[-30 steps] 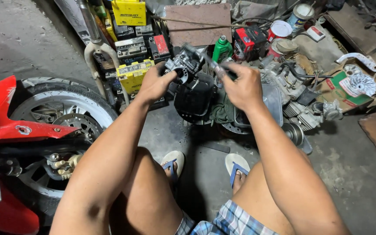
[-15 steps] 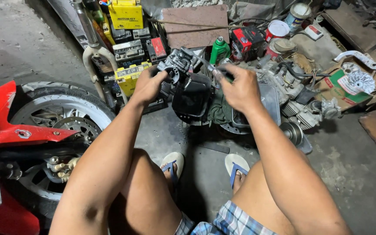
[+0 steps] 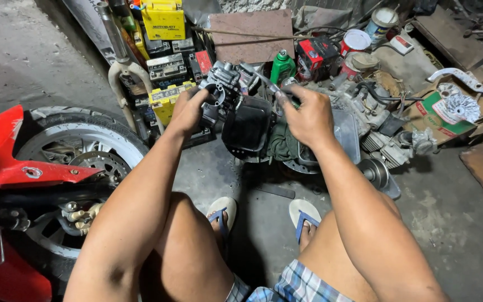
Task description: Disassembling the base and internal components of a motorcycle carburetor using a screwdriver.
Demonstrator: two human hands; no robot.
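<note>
Left hand (image 3: 188, 112) clenched on a grey carburettor (image 3: 225, 84), held up ahead of the knees; right hand (image 3: 303, 114) pinches a thin tool (image 3: 264, 81) whose tip meets the carburettor's right side. Just beyond and under both hands: black pan (image 3: 247, 128) and green rag (image 3: 278, 142). Past the fingers: batteries (image 3: 163, 19), green bottle (image 3: 282, 64). Right of the right hand: engine (image 3: 375, 128). Left of the left hand: wheel (image 3: 79, 145), red fairing (image 3: 6, 156)
</note>
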